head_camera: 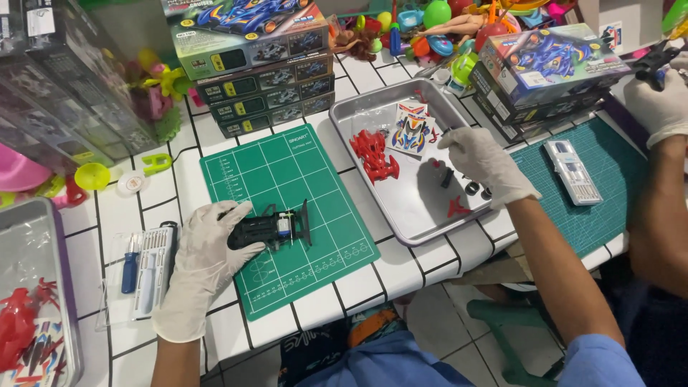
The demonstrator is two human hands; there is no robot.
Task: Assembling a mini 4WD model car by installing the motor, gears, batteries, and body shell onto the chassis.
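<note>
The gloved left hand (203, 251) rests on the green cutting mat (287, 215) near the front edge of the tiled tabletop (401, 269), its fingers (236, 215) curled around the rear of a black toy car chassis (276, 228) that lies flat on the mat. The gloved right hand (484, 161) reaches into the metal tray (358, 107) just to the right of the mat, fingers bent down over small black parts (473, 188) near the tray's right rim; whether they actually pinch one cannot be told, since the hand covers the spot. In the tray also lie a red car body shell (374, 154), a sticker sheet (411, 129) and a small red piece (457, 208). Behind the mat a stack of model car boxes (258, 64) stands toward the back edge, crowding the tray's left corner. To the left of the mat lies a clear case of screwdrivers (147, 272), close beside the left wrist. Further right, a second green mat (609, 179) carries a small bit case (572, 170), and another person's gloved hand (659, 100) holds a dark part above it. A second metal tray (57, 272) with red parts sits at the left edge.
</note>
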